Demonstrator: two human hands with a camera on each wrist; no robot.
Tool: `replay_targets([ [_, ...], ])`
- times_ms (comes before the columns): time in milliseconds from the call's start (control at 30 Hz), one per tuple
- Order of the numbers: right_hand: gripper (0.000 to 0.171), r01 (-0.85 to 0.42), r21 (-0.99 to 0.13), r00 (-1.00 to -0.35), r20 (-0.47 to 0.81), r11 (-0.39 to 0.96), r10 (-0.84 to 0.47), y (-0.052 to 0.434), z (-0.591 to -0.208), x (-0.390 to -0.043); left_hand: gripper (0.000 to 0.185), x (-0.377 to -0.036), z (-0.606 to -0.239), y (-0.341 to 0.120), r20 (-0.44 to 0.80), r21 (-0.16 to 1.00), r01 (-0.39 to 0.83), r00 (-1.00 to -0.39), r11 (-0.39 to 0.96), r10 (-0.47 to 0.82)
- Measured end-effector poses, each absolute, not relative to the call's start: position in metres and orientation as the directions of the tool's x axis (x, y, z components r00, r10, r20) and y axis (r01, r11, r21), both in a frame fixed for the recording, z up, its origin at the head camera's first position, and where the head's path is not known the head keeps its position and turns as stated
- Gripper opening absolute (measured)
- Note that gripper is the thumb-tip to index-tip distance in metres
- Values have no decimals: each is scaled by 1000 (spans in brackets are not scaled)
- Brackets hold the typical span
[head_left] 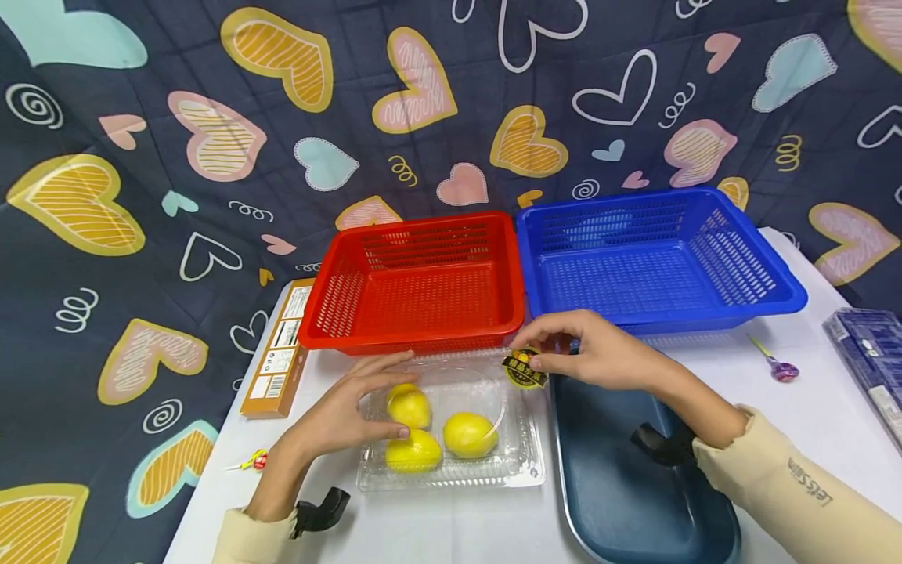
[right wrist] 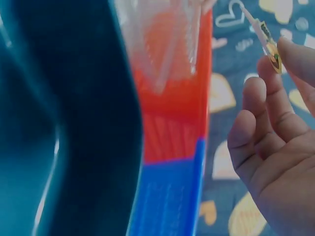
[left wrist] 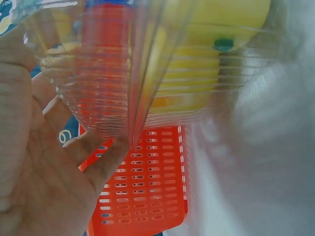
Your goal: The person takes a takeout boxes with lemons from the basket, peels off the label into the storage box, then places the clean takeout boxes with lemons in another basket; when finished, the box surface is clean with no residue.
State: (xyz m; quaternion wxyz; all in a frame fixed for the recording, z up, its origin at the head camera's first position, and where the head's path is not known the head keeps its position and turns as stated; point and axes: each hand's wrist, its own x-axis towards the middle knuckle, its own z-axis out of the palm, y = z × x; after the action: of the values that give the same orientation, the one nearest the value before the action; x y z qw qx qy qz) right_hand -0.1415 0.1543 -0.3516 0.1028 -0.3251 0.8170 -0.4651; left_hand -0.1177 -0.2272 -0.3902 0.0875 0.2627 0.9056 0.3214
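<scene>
A clear plastic clamshell box [head_left: 521, 470] holds three yellow lemons [head_left: 470, 435] at the middle of the table. My left hand [head_left: 345, 415] is at the box's left side, thumb and fingers spread over it. In the left wrist view, fingertips [left wrist: 115, 155] touch the clear rim. My right hand [head_left: 592, 348] pinches a black-and-gold label [head_left: 524, 370] between thumb and forefinger above the box's back right corner. A pale strip hangs from the label; the right wrist view shows the label [right wrist: 271, 49] edge-on, its other fingers loosely bent.
Behind the box stand a red basket [head_left: 430, 313] and a blue basket [head_left: 634, 274]. A dark teal tray [head_left: 634, 470] lies to the right. Lollipops [head_left: 784, 370] lie at both sides. An orange-brown carton [head_left: 282, 352] is at left, a dark blue package [head_left: 870, 352] at right.
</scene>
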Motion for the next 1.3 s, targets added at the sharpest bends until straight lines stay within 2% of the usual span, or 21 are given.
replay_targets([
  [267, 22, -423, -818, -808, 145, 391, -571, 185, -362, -136, 67, -117, -389, -228, 14, 624, 420, -849, 659, 528],
  [433, 21, -430, -809, -810, 150, 401, -566, 199, -372, -133, 67, -117, -390, -227, 8, 623, 416, -850, 662, 526],
  [833, 20, -393, -833, -720, 15, 389, -694, 218, -387, -133, 67, -117, -389, -228, 8, 629, 415, -849, 658, 528],
  [1300, 23, -345, -806, -688, -131, 481, -714, 218, -399, -135, 68, -117, -389, -228, 1, 633, 405, -853, 660, 522],
])
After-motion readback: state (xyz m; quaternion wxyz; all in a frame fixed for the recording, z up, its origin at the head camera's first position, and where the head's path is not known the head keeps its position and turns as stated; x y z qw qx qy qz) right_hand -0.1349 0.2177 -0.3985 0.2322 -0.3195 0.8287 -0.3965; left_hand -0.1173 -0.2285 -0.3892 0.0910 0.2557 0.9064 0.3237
